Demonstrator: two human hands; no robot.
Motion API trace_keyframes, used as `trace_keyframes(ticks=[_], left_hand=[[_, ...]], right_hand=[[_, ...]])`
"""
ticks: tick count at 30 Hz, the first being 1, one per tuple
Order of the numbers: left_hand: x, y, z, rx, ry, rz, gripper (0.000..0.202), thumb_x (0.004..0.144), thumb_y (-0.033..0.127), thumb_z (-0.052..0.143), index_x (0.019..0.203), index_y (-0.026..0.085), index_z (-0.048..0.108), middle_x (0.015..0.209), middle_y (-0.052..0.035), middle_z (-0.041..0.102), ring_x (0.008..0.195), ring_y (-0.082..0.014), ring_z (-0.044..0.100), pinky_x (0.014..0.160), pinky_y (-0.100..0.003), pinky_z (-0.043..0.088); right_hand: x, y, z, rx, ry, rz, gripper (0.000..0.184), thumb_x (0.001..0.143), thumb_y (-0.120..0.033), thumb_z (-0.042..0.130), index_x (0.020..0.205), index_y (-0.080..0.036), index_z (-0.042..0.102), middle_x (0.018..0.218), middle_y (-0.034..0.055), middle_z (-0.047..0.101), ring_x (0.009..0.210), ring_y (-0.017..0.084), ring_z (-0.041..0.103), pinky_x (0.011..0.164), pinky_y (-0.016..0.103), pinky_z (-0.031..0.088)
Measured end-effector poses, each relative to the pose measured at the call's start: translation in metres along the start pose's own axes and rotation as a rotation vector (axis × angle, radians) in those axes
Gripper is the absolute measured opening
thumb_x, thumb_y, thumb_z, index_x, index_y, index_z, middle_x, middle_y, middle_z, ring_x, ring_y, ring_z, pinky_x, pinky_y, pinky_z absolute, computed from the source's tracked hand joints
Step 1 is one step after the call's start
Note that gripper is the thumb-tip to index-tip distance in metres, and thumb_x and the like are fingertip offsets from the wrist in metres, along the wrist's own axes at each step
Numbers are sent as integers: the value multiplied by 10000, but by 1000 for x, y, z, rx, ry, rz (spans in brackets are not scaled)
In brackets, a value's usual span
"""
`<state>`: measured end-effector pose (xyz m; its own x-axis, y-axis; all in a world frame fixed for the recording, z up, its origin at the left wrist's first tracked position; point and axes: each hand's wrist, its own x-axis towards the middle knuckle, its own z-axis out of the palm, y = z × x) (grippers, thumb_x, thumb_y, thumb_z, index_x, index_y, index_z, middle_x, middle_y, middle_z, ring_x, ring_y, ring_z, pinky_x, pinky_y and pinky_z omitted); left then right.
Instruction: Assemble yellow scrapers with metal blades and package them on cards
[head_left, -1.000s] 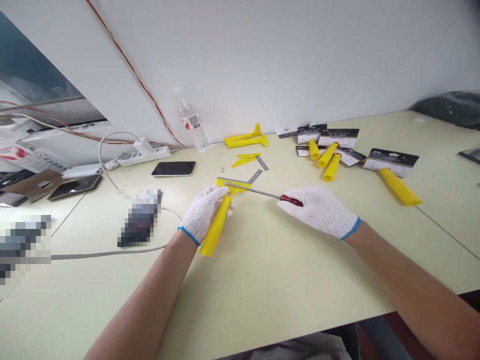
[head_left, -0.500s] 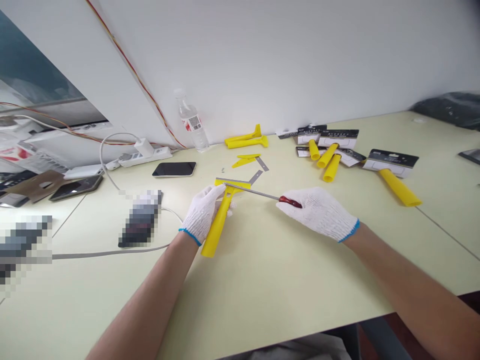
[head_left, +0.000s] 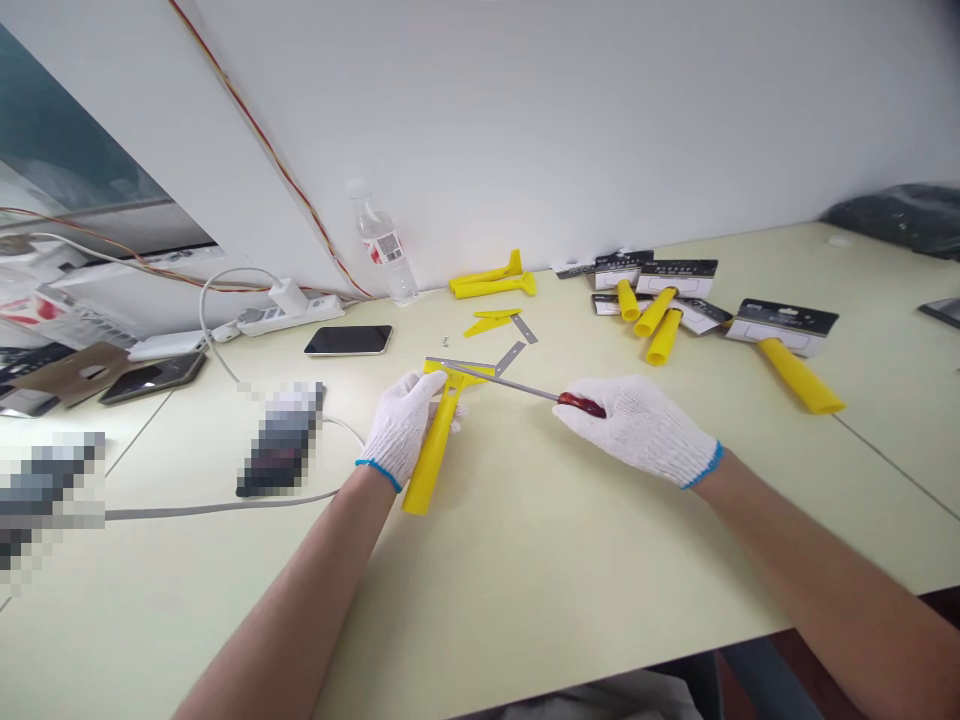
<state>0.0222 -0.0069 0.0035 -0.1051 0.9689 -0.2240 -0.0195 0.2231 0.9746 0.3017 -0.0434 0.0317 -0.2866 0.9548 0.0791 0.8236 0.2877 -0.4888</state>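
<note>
Yellow plastic scraper (head_left: 439, 450) sits gripped in the person's left hand (head_left: 401, 425) above the middle of the pale table (head_left: 525, 570), its long handle angled toward the near side and a thin steel blade (head_left: 459, 364) running across its wide head. The left hand, in a white knit glove with a blue cuff, is closed around the handle just below the head. The right hand (head_left: 637, 430), gloved the same way, is closed around a red-handled screwdriver (head_left: 581, 404), whose long steel shaft reaches left to the scraper's head. Just beyond lie two loose steel blades (head_left: 517, 340) and flat yellow plastic pieces (head_left: 489, 320). Farther right, yellow handles (head_left: 652, 325) lie among black-and-white card packets (head_left: 784, 325). Left of the hands are a black smartphone (head_left: 349, 340) and a white power strip (head_left: 289, 315); a clear plastic water bottle (head_left: 384, 245) stands against the far wall.
</note>
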Motion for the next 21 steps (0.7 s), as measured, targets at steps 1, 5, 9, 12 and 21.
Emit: trace_keyframes(ticks=[1,5,9,12,21], left_hand=[[0,0,0,4,3,-3,347,948,419,691,1127,127,634,925,-60,688,707,-137,670,603,-258,580],[1,2,0,91,35,14,356,865,462,721,1015,158,611,757,-54,685,602,-173,685,519,-265,570],[-1,8,1,214,38,63,314,867,452,667,972,168,586,702,-49,691,570,-183,689,489,-264,557],[-4,13,2,249,44,81,276,858,398,665,975,160,591,727,-53,709,585,-180,697,499,-256,554],[-9,22,1,474,86,161,261,883,335,616,1045,132,648,873,-61,762,653,-155,712,549,-232,529]], right_hand=[[0,0,0,-15,-5,-4,388,994,-521,513,797,-223,664,742,14,692,672,185,606,637,312,370],[-1,-3,-1,-35,-5,-1,370,990,-495,521,786,-224,668,694,-10,656,646,163,587,624,302,359],[-1,-4,-1,-23,6,15,340,980,-476,540,804,-227,691,698,-21,667,645,153,596,620,293,363],[-1,-4,-1,-31,5,18,341,980,-478,539,818,-227,704,709,-15,681,654,160,605,625,296,366],[-1,-5,-3,-24,-6,22,323,985,-459,541,806,-230,682,717,-28,674,661,149,597,634,292,371]])
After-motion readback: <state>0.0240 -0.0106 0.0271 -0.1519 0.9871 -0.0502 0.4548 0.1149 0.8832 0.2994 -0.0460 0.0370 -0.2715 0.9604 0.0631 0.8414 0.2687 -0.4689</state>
